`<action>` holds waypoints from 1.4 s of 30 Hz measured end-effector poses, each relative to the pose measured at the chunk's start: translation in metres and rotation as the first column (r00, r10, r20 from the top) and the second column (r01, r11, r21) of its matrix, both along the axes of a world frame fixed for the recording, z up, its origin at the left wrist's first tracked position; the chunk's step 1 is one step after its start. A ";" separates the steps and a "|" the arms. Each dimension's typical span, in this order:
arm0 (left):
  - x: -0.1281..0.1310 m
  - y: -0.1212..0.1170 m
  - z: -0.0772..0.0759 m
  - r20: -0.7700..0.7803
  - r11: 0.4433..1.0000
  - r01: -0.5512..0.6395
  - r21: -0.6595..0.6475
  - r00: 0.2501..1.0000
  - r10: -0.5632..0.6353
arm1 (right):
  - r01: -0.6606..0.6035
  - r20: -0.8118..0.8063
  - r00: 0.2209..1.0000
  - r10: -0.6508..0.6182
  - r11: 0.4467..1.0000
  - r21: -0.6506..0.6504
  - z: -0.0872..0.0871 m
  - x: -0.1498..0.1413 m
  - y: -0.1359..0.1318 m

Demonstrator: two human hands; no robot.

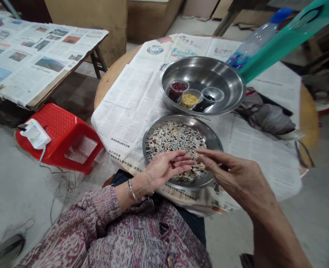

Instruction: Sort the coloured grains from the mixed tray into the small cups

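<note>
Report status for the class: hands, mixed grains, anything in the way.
Left hand open, palm up; right hand alongside. Mixed grains spread in metal dish below. Hands hide some grains.

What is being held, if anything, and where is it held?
The left hand, palm up, appears to cradle a few dark red beans near its finger bases. Whether the right hand pinches anything cannot be told.

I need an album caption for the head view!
Left fingers and right fingers over a metal dish of mixed grains.
</note>
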State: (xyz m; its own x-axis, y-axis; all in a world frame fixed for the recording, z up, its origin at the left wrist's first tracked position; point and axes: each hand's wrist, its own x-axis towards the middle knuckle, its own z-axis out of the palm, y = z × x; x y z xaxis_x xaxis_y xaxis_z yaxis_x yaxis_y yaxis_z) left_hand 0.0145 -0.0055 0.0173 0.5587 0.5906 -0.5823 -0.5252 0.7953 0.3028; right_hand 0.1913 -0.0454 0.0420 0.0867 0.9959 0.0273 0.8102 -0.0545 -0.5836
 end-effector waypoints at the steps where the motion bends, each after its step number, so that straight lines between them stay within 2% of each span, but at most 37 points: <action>1: 0.000 0.000 -0.001 -0.002 1.000 -0.014 -0.007 1.000 0.014 | 0.029 0.056 0.998 -0.028 1.000 -0.008 -0.001 0.002 0.000; 3: 0.000 0.000 -0.002 0.000 0.999 -0.046 -0.023 0.999 0.046 | 0.028 0.217 0.976 -0.019 0.999 -0.037 -0.008 0.005 0.000; 5: 0.000 0.001 -0.004 0.017 0.997 -0.065 -0.032 0.998 0.066 | -0.064 0.342 0.936 0.088 0.995 -0.079 -0.019 0.006 -0.002; 8: 0.000 0.001 -0.004 0.025 0.997 -0.067 -0.037 0.997 0.068 | -0.172 0.431 0.877 0.212 0.976 -0.130 -0.032 0.000 -0.004; 11: 0.000 0.001 -0.002 0.021 0.998 -0.058 -0.035 0.998 0.059 | -0.166 0.465 0.856 0.224 0.972 -0.164 -0.035 -0.007 -0.003; 15: -0.001 0.001 -0.001 0.016 0.998 -0.050 -0.026 0.999 0.050 | -0.163 0.372 0.899 0.233 0.964 -0.210 -0.030 -0.007 -0.001; 18: -0.001 0.001 -0.001 0.011 0.998 -0.052 -0.027 0.999 0.052 | -0.141 0.312 0.932 0.186 0.977 -0.161 -0.030 0.000 -0.002; 23: 0.000 0.000 -0.003 0.002 0.997 -0.073 -0.036 0.997 0.073 | -0.100 0.317 0.939 0.130 0.989 -0.109 -0.033 0.006 -0.005; 25: 0.000 0.000 -0.001 -0.011 0.997 -0.074 -0.025 0.997 0.074 | -0.049 0.277 0.959 0.066 0.997 -0.068 -0.028 0.004 -0.004; 27: 0.000 0.000 0.000 -0.017 0.999 -0.050 -0.008 0.999 0.050 | -0.007 0.153 0.988 0.010 1.000 -0.020 -0.017 -0.001 -0.002; 30: 0.000 0.000 0.001 -0.001 1.000 -0.010 0.002 1.000 0.010 | -0.038 -0.067 0.997 0.037 0.999 -0.008 -0.001 -0.005 0.000; 32: 0.000 0.000 -0.001 0.011 1.000 -0.003 0.007 1.000 0.003 | -0.026 -0.083 0.996 0.025 1.000 -0.005 0.004 -0.003 0.001; 34: 0.000 0.000 -0.004 0.020 1.000 0.001 0.013 1.000 -0.002 | 0.025 0.049 0.998 -0.026 1.000 0.017 0.001 0.004 0.001; 36: 0.000 0.000 -0.007 0.032 1.000 0.010 0.017 0.999 -0.011 | 0.003 0.265 0.964 -0.010 1.000 0.027 -0.009 0.010 0.000; 39: 0.000 0.001 -0.010 0.042 1.000 0.010 0.020 0.999 -0.011 | -0.164 0.506 0.847 0.165 0.985 -0.047 -0.026 0.012 -0.002; 42: 0.001 0.002 -0.009 0.034 1.000 0.017 0.015 0.999 -0.017 | -0.265 0.586 0.763 0.273 0.959 -0.101 -0.036 0.007 -0.003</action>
